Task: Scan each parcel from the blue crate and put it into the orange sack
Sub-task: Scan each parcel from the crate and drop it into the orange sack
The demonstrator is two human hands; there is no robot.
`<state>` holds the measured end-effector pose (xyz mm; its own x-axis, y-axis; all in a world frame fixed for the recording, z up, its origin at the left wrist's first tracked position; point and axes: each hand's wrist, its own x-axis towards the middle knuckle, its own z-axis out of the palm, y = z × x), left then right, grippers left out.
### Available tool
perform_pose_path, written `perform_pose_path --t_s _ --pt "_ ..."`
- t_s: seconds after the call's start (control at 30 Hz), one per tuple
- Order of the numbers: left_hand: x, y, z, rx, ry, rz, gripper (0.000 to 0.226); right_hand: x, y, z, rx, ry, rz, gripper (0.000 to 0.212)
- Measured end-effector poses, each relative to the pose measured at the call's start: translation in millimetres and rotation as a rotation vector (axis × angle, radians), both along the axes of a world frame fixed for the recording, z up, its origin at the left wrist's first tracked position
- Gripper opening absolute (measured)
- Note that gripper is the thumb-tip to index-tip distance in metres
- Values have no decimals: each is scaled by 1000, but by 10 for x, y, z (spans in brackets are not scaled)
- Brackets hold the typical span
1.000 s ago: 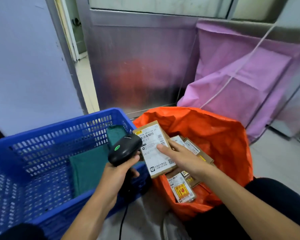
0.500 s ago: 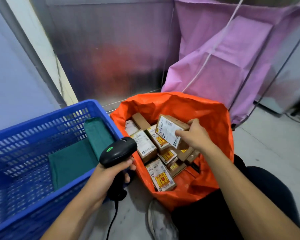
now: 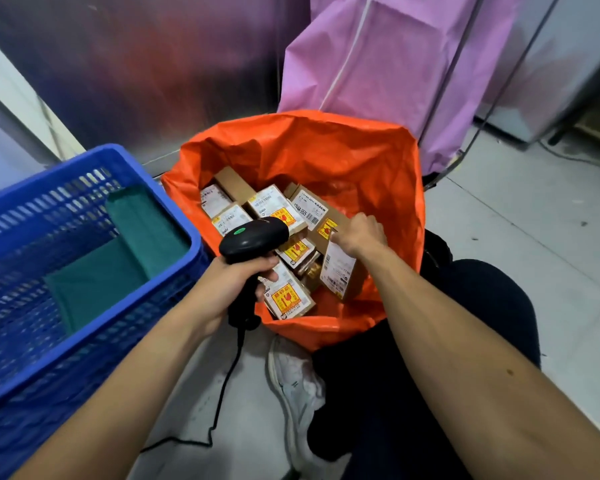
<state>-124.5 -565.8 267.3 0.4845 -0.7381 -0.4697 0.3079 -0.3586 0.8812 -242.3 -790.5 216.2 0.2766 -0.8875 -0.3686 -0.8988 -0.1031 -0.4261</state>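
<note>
Sunk lower, the parcel (image 3: pixel 340 275) stands in the orange sack (image 3: pixel 326 157), right hand (image 3: pixel 359 233) grip clamped on it — evidently depositing; release next, left hand (image 3: pixel 229 282) clutching scanner (image 3: pixel 253 235).

The slotted blue crate (image 3: pixel 187 237) sits at 9 o'clock, just beside the orange sack (image 3: pixel 326 150), which stands open-mouthed at 12 o'clock. Within the sack lies a loose pile of small brown cardboard parcels (image 3: pixel 274 206), most showing white labels and yellow-and-red stickers. One upright parcel (image 3: pixel 340 275) stands on edge at the pile's 4 o'clock side, its top edge gripped by the right hand (image 3: pixel 359 233); the black scanner (image 3: pixel 253 237), held in the left hand (image 3: pixel 232 282), overlaps the pile at 9 o'clock.
</note>
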Motion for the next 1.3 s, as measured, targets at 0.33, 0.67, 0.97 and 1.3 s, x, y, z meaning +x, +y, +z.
perform_pose_path --t_s 0.33,0.67,0.97,1.3 --pt "52 15 -46 -4 45 -7 19 -4 5 -116 79 24 35 44" --pt "467 628 163 -81 -34 67 9 301 399 351 -164 123 480 64" --pt "1068 1217 378 -146 -123 334 3 751 950 670 -341 18 769 47" --pt "1633 1983 685 -217 -191 536 6 1592 1382 998 -403 -183 859 16"
